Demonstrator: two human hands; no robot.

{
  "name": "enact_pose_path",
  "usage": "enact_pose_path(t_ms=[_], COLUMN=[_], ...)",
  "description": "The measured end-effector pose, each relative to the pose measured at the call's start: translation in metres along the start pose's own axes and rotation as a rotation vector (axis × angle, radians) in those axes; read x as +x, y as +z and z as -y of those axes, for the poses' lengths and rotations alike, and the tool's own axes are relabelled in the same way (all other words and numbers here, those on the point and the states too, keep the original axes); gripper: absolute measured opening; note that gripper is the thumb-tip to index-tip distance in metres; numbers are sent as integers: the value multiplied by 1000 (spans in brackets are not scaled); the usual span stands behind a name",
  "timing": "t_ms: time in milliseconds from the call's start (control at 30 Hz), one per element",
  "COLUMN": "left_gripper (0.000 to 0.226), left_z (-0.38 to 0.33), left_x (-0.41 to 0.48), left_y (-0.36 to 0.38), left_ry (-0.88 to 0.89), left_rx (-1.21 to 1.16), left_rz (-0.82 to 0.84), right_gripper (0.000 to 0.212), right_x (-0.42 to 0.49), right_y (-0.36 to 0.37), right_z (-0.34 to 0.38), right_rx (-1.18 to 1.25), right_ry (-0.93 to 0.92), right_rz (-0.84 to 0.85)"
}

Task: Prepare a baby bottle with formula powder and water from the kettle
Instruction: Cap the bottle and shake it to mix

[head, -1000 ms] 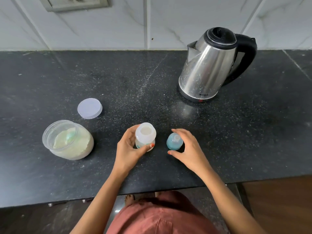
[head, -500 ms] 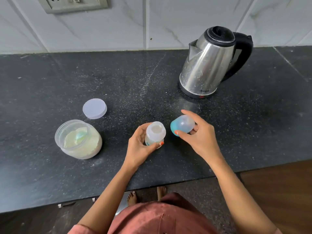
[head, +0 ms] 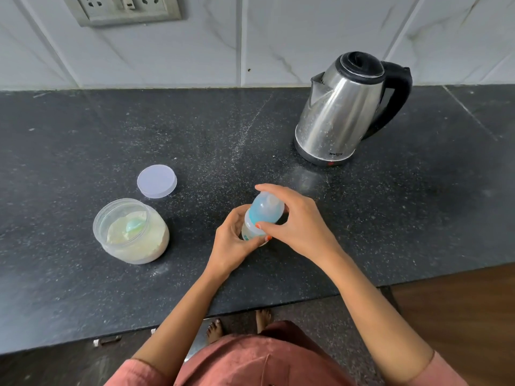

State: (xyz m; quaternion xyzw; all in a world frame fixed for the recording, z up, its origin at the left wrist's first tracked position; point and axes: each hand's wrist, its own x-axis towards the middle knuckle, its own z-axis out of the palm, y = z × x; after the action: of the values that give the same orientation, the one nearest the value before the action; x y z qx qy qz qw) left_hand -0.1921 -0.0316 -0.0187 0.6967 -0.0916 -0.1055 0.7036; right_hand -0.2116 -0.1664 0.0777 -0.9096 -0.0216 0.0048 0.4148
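A small clear baby bottle (head: pixel 249 229) stands on the black counter (head: pixel 390 218), and my left hand (head: pixel 232 245) is wrapped around its lower body. My right hand (head: pixel 298 221) grips the blue teat cap (head: pixel 266 209), which sits on the bottle's neck. To the left stands an open clear jar of pale formula powder (head: pixel 131 232) with a green scoop (head: pixel 133 225) lying in it. The steel kettle (head: pixel 342 112) with a black lid and handle stands at the back right, apart from both hands.
The jar's round white lid (head: pixel 157 181) lies flat on the counter behind the jar. A wall socket plate (head: pixel 122 8) is on the tiled wall above. The counter's front edge runs just below my forearms, with bare feet (head: pixel 239 323) on the floor beneath.
My right hand lifted the blue cap off the counter and carried it left onto the bottle's neck. My left hand kept its hold on the bottle.
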Motion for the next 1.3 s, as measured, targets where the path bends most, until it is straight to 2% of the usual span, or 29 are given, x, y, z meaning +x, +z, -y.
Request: enact_pose_path(t_ms=[367, 667, 833, 1000, 1300], left_gripper=[59, 58, 59, 61, 58], left_z=[8, 6, 6, 7, 7], left_x=[1, 0, 1, 2, 1], left_y=[-4, -3, -4, -5, -5], left_ry=[18, 26, 36, 38, 24], left_rx=[75, 99, 122, 136, 136], left_rz=[27, 19, 26, 33, 26], right_gripper=[71, 69, 80, 63, 63], right_x=[2, 0, 2, 4, 7], right_y=[8, 20, 17, 10, 12], right_z=[-3, -2, -5, -8, -6], right_rx=[-97, -200, 43, -2, -72], right_ry=[22, 25, 67, 54, 9], right_rz=[111, -27, 43, 48, 8])
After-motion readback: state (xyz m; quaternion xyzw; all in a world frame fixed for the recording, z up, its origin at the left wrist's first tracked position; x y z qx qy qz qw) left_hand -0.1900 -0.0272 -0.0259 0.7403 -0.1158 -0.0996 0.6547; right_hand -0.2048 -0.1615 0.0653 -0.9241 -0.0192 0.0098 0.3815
